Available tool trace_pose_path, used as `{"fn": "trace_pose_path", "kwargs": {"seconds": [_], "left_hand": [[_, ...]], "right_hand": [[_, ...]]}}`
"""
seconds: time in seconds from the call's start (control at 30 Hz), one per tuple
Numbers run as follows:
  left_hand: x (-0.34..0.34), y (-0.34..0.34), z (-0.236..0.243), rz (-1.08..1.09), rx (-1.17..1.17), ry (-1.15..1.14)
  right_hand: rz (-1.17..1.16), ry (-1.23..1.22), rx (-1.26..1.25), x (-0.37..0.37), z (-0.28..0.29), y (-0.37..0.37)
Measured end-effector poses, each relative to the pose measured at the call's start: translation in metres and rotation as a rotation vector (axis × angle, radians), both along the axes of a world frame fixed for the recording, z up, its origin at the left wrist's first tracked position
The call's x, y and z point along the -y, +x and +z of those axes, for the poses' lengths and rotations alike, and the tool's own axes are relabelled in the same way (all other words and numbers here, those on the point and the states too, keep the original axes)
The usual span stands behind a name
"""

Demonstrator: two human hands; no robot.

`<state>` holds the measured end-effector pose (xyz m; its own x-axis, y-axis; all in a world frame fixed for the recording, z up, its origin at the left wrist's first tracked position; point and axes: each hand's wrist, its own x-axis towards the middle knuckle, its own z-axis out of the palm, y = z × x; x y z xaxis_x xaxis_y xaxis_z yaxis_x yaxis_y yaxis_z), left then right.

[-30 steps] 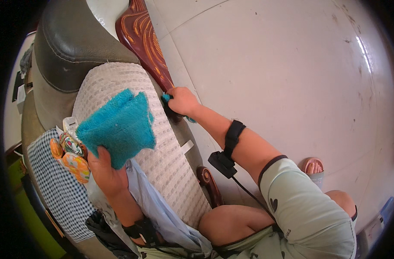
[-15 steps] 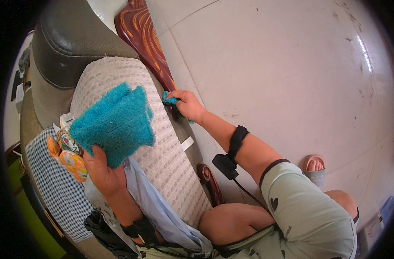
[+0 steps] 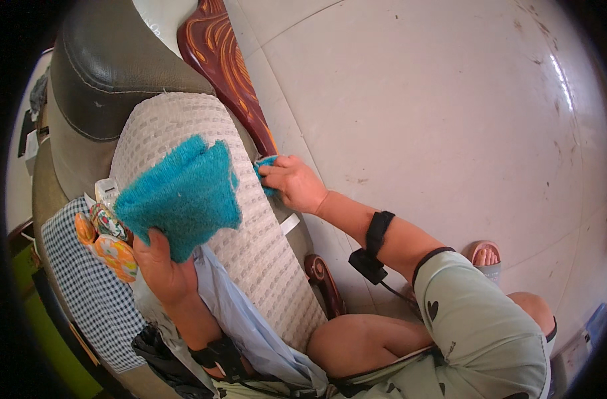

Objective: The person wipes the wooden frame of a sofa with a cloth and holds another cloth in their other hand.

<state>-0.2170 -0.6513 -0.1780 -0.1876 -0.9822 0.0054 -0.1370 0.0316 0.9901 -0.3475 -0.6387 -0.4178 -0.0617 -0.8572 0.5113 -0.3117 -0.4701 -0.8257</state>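
My left hand [image 3: 165, 269] is closed on a folded teal towel [image 3: 182, 196], held up over the patterned seat cover [image 3: 263, 256] of a sofa. The thumb lies on the near edge of the towel; the fingers are mostly hidden beneath it. Farther right, my right hand [image 3: 295, 184] grips a smaller teal cloth [image 3: 266, 174], with its fingers pressing it to the seat's front edge. This is just below the lower tip of the carved red-brown wooden trim [image 3: 232, 76].
A dark leather armrest [image 3: 130, 63] rises at the far left. Beside my left hand lie orange-and-white patterned items [image 3: 114, 256], a checked cloth [image 3: 94, 286] and a pale blue plastic bag [image 3: 234, 302]. A curled wooden leg [image 3: 325, 282] shows below the seat. Tiled floor [image 3: 416, 120] stretches to the right.
My right hand has moved slightly nearer along the seat's front edge with the small cloth, its back turning upward. My left hand and the towel have shifted slightly down in view.
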Motion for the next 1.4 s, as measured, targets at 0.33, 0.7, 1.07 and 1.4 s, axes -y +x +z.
{"fn": "trace_pose_path", "kwargs": {"seconds": [0.33,0.7,1.07,1.4], "left_hand": [[0.002,0.0,-0.001,-0.024,-0.033,0.033],[0.001,0.003,0.002,-0.055,0.039,0.023],[-0.001,-0.004,0.002,0.01,0.02,0.008],[0.001,-0.006,0.001,0.01,0.041,0.017]], "right_hand": [[0.141,0.129,0.122,-0.015,0.001,-0.001],[-0.042,0.5,0.314,0.04,0.019,-0.04],[-0.012,0.555,-0.423,0.061,0.034,-0.002],[-0.091,0.146,0.111,-0.005,0.013,0.012]]}}
